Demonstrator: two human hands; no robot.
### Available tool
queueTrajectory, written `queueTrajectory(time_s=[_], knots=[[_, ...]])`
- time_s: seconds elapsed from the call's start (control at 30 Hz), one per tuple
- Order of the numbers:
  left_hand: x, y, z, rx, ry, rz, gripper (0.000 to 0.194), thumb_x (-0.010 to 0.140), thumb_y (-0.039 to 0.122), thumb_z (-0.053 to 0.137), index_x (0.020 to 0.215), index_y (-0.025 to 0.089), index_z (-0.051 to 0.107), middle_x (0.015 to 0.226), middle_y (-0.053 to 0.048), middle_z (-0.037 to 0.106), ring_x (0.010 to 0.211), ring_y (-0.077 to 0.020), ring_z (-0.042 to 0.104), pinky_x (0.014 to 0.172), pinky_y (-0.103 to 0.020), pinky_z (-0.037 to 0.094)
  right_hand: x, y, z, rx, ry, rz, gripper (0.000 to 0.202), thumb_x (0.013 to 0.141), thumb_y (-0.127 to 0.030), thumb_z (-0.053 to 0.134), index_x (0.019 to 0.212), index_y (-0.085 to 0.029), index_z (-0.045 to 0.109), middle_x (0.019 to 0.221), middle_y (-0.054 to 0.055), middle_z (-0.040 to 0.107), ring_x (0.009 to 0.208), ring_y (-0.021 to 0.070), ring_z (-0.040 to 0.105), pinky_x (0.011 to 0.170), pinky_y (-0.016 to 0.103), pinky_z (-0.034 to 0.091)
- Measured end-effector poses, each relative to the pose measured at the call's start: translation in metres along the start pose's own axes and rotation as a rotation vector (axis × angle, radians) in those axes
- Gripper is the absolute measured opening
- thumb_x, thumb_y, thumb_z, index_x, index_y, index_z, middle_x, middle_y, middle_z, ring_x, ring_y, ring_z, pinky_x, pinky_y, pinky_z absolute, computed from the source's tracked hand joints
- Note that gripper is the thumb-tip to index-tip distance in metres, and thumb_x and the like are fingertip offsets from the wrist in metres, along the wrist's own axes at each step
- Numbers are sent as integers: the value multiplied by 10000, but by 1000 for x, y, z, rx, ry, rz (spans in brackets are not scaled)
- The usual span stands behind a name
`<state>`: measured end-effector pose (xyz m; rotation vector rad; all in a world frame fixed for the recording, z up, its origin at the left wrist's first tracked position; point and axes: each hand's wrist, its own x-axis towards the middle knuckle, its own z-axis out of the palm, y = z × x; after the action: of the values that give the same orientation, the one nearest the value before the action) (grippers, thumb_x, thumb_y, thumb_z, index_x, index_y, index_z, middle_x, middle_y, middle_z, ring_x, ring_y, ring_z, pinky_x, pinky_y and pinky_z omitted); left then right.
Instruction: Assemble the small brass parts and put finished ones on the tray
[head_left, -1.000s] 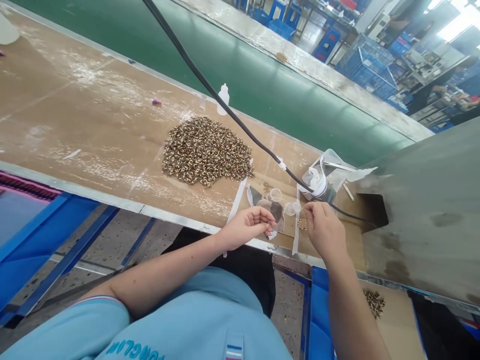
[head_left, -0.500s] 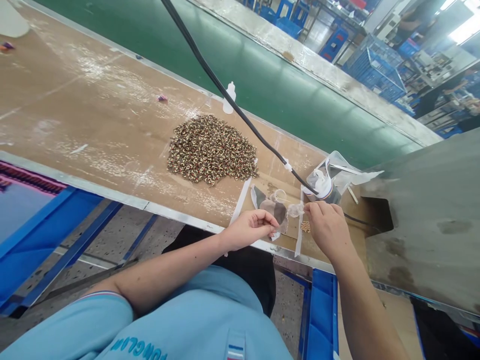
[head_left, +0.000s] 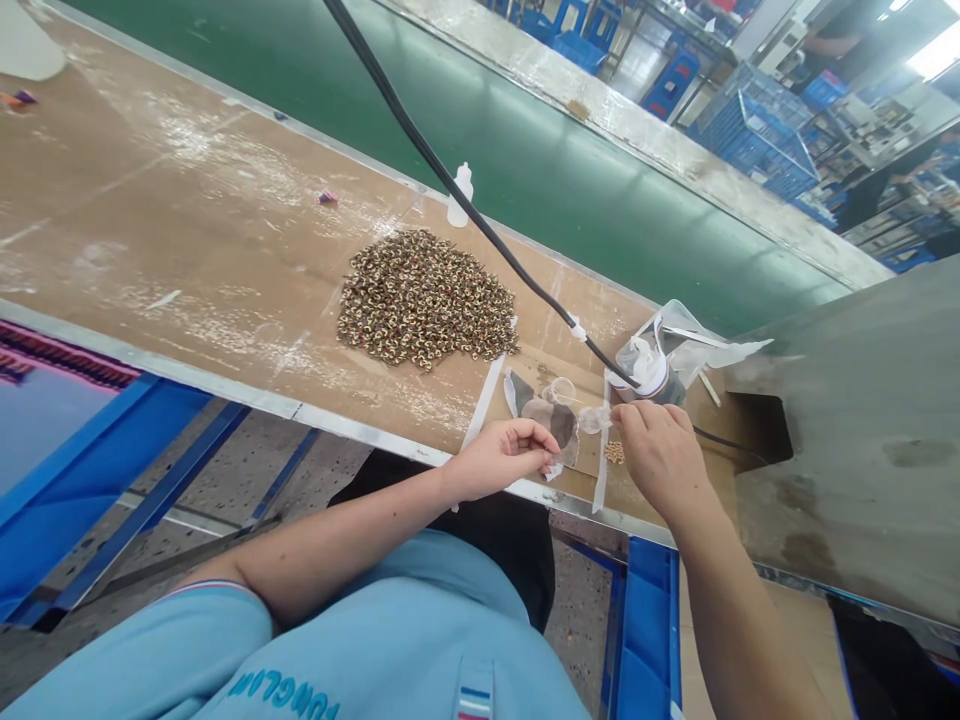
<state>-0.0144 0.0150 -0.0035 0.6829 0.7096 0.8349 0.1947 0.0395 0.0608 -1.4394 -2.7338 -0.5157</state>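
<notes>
My left hand [head_left: 510, 460] is closed in a pinch at the front edge of the cardboard-covered bench. A tiny dark bit shows at its fingertips, too small to name. My right hand [head_left: 661, 450] pinches beside a small clear plastic piece [head_left: 592, 420]; what its fingers hold is hidden. A dark and beige patch of sheet [head_left: 559, 425] lies between the hands, with a clear ring [head_left: 561, 390] at its back. Just left of my right hand sits a small heap of tan beads [head_left: 614, 453]. Farther back rises a large pile of small gold, dark and red pieces [head_left: 427, 300].
A black cable [head_left: 450, 185] hangs slantwise over the bench. Behind the pile stands a white squeeze bottle [head_left: 460, 195]. A lined container with white material [head_left: 645, 365] is behind my right hand. A grey metal housing [head_left: 862, 430] bounds the right side, and a green belt [head_left: 585, 215] runs behind.
The view has shifted very slightly. Both hands keep nearly the same pose and place, and nothing on the bench has visibly moved.
</notes>
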Motion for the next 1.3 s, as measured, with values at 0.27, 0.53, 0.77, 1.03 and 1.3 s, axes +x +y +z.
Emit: queueTrajectory(time_s=[0.27, 0.53, 0.77, 1.03, 1.3], knots=[[-1, 3, -2, -15, -32, 37, 250, 678, 289, 747, 826, 130, 624, 639, 8, 644, 612, -85, 610, 673, -228, 494, -3, 1, 1, 113, 85, 112, 213, 919, -228, 391, 783, -193, 552, 730, 46, 598, 692, 176, 499, 712, 306, 334], [-1, 3, -4, -115, -51, -9, 342, 644, 356, 773, 845, 117, 633, 640, -11, 663, 609, -90, 621, 679, -236, 495, -12, -30, 1, 797, 118, 504, 171, 876, -363, 458, 827, -213, 527, 726, 5, 568, 641, 140, 516, 587, 269, 387], [-3, 10, -4, -216, -51, -39, 377, 597, 323, 813, 806, 132, 564, 628, 5, 644, 575, -91, 617, 609, -229, 481, -14, -67, 13, 1095, 162, 556, 173, 878, -365, 469, 822, -209, 521, 722, -4, 541, 648, 124, 499, 586, 264, 397], [-3, 11, -6, -268, -90, -69, 395, 574, 306, 829, 801, 112, 572, 643, -3, 646, 584, -96, 624, 590, -225, 484, -8, -77, 10, 821, 265, 365, 140, 897, -288, 439, 801, -219, 514, 743, 4, 569, 714, 147, 536, 645, 289, 417], [-4, 11, -7, -246, -78, -86, 375, 582, 294, 819, 791, 121, 560, 609, 14, 627, 555, -87, 610, 573, -217, 466, -8, -77, 6, 638, 229, 246, 167, 927, -282, 406, 797, -241, 502, 761, -1, 601, 761, 165, 549, 718, 328, 403]])
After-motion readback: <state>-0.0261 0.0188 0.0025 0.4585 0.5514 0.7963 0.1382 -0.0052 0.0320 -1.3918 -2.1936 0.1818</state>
